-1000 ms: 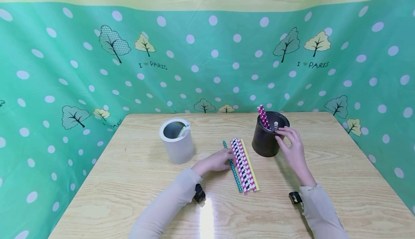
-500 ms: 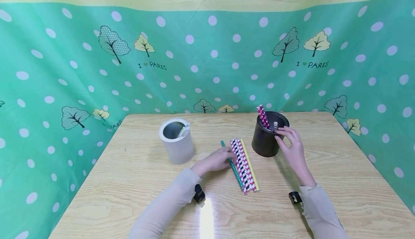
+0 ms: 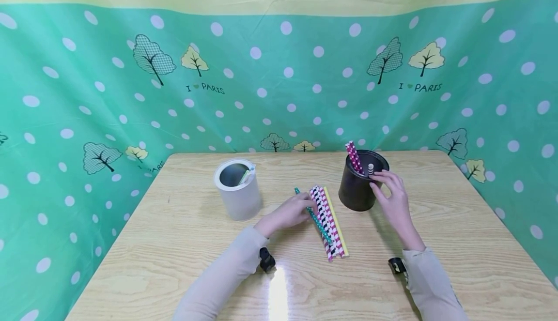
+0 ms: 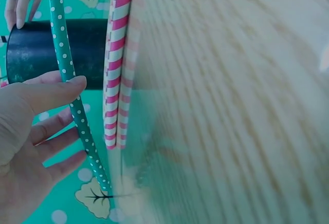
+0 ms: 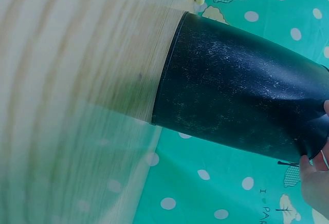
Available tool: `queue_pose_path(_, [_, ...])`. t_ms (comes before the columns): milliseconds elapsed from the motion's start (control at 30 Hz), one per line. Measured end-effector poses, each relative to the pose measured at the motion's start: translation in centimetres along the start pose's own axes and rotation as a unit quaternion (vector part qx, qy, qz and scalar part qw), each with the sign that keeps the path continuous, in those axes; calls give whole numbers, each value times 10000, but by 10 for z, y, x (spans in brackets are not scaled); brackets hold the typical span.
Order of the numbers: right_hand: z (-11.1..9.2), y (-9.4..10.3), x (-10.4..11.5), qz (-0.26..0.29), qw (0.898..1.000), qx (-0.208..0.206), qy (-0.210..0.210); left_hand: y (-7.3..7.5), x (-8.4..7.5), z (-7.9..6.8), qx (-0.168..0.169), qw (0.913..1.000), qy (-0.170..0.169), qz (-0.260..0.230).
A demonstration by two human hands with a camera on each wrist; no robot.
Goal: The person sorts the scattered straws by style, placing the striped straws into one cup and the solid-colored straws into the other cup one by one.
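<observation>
My left hand (image 3: 285, 213) pinches a green paper straw with white dots (image 3: 321, 230) between thumb and fingers. In the left wrist view the green straw (image 4: 63, 54) is raised off the table. Right beside it lies a row of paper straws: pink-striped ones (image 3: 342, 248), black-and-white ones and a yellow one (image 3: 333, 217). My right hand (image 3: 395, 202) holds the rim of a black cup (image 3: 355, 191), thumb outside and fingertips at the lip. Dotted magenta straws (image 3: 354, 156) and a striped straw (image 3: 370, 168) stand inside that cup. The right wrist view shows mostly the black cup's side (image 5: 231, 85).
A frosted white cup (image 3: 240, 200) with a few pale straws (image 3: 245, 177) leaning in it stands on the left of the wooden table (image 3: 174, 243). Behind the table's far edge hangs a green dotted curtain (image 3: 244, 93).
The green straw has come up off the table in my left hand and turned, its near end swinging right over the striped straws. My right hand and the black cup have stayed put.
</observation>
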State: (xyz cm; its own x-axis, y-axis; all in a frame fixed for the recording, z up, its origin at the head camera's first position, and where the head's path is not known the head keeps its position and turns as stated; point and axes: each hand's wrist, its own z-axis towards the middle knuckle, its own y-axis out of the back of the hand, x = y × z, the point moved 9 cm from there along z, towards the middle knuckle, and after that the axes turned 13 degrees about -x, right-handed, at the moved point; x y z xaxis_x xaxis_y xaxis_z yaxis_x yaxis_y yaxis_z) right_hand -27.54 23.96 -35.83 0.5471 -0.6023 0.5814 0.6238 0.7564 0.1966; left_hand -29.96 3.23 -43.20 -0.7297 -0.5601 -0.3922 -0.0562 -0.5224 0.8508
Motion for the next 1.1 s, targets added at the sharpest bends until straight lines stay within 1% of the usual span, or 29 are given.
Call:
queue_pose_path(267, [0, 0, 1, 25, 10000, 14, 17, 8, -1, 3, -198, 9996, 133, -125])
queue_pose_path(533, [0, 0, 1, 43, 10000, -22, 69, 18, -4, 4, -395, 9972, 306, -556])
queue_pose_path(700, [-1, 0, 0, 29, 10000, -29, 55, 23, -4, 5, -538, 9951, 433, -706])
queue_pose_path(833, [-1, 0, 0, 16, 10000, -26, 31, 29, -5, 7, -772, 9918, 485, -900])
queue_pose_path(933, [-1, 0, 0, 2, 10000, -19, 34, 32, -6, 7, -982, 9874, 549, -1110])
queue_pose_path(1100, [-1, 0, 0, 26, 10000, -32, 30, 40, -10, 10, -1469, 9794, 490, -1293])
